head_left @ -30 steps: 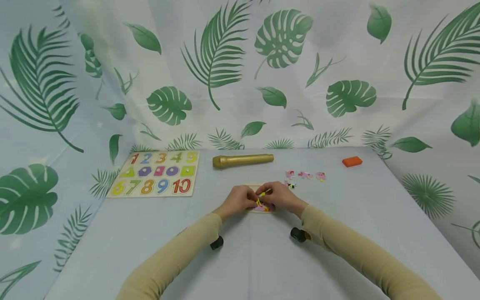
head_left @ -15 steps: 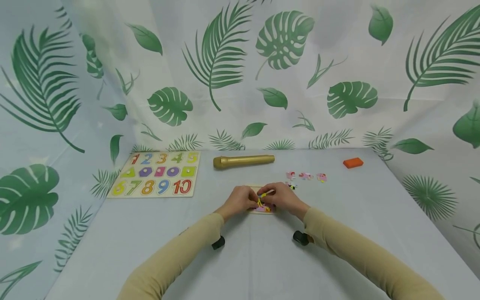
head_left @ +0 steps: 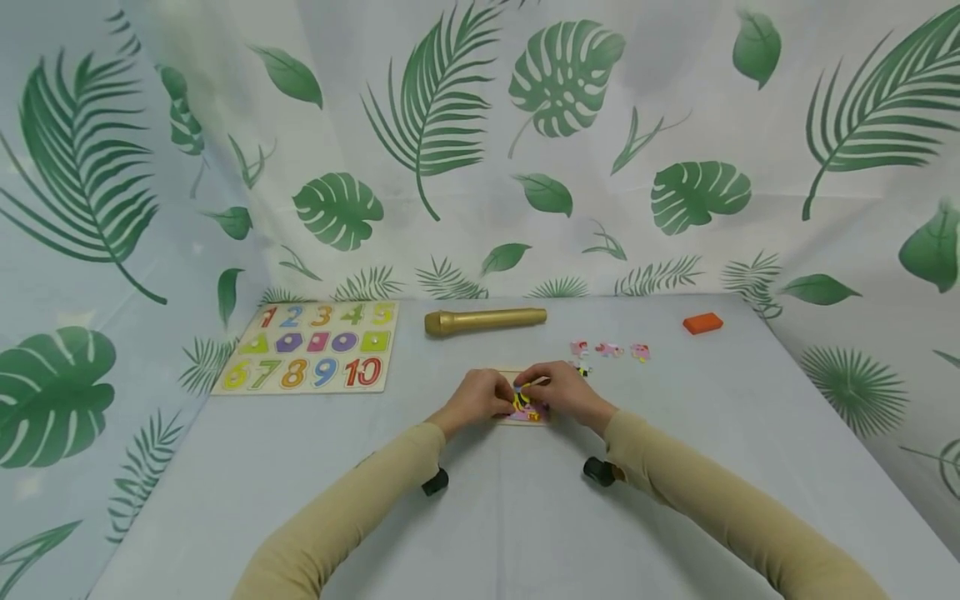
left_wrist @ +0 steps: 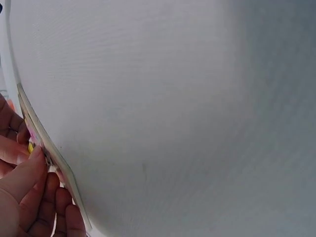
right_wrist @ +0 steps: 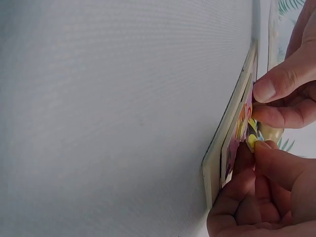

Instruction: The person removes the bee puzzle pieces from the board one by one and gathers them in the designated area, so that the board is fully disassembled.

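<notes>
Showing more black than moment ago: yellow-black puzzle piece (head_left: 522, 397), pinched in right hand (head_left: 567, 392). Left hand (head_left: 476, 397) bent over board's (right_wrist: 212, 177) left edge, hold unclear. Piece apparently not yet seated.

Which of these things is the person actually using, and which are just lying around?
In the job:
small puzzle board
yellow-and-black piece pinched by the right hand
loose pink pieces, probably

Apparently just lying about:
number board
gold microphone
orange block
</notes>
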`<action>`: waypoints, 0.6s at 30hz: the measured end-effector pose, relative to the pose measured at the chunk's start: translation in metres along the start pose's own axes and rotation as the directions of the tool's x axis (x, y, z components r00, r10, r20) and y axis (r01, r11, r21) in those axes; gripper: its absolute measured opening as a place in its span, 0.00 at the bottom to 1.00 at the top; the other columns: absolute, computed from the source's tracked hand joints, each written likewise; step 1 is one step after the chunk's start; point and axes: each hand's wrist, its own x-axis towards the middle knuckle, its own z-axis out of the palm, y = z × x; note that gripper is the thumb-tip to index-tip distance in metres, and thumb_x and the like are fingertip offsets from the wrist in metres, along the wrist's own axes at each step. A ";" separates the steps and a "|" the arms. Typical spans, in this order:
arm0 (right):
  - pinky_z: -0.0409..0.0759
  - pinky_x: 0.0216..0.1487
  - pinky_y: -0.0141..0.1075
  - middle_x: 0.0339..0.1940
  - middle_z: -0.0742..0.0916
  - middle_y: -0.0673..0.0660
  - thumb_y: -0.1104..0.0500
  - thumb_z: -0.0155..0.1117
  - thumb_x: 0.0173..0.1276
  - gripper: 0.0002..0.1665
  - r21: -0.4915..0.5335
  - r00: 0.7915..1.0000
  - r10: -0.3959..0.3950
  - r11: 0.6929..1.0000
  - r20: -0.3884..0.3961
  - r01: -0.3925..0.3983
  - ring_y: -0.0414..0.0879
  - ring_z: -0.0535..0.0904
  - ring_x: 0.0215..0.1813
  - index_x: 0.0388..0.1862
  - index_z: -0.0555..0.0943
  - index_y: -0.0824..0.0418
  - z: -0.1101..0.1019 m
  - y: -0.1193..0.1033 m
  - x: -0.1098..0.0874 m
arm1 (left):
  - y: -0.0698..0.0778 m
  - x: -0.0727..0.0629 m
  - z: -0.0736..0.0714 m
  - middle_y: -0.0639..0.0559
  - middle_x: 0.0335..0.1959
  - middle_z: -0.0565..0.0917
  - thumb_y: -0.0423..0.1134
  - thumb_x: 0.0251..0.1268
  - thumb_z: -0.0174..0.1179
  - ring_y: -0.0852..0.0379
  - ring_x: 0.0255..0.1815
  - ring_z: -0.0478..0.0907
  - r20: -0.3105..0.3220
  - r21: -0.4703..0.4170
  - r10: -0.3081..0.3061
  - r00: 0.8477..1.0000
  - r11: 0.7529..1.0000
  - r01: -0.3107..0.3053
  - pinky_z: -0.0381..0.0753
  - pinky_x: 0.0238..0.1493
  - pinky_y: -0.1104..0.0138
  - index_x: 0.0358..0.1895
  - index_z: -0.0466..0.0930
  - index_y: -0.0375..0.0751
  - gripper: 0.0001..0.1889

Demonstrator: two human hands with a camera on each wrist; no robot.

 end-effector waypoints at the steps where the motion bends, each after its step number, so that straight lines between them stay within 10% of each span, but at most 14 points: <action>1: 0.81 0.45 0.39 0.52 0.86 0.57 0.64 0.62 0.68 0.09 0.003 1.000 -0.001 1.000 -0.002 0.001 0.49 0.83 0.48 0.44 0.87 0.57 0.000 0.000 0.000 | 0.000 0.000 0.000 0.52 0.30 0.87 0.33 0.56 0.71 0.59 0.35 0.80 0.004 0.000 -0.006 1.000 1.000 0.006 0.78 0.40 0.69 0.33 0.87 0.36 0.05; 18: 0.79 0.38 0.35 0.48 0.86 0.55 0.64 0.62 0.68 0.08 -0.001 0.999 0.012 1.000 -0.032 -0.012 0.45 0.82 0.40 0.44 0.86 0.59 0.004 0.001 0.001 | -0.001 0.003 0.004 0.53 0.30 0.84 0.33 0.54 0.72 0.61 0.32 0.76 0.003 0.022 -0.031 1.000 0.999 0.031 0.77 0.39 0.69 0.34 0.86 0.37 0.07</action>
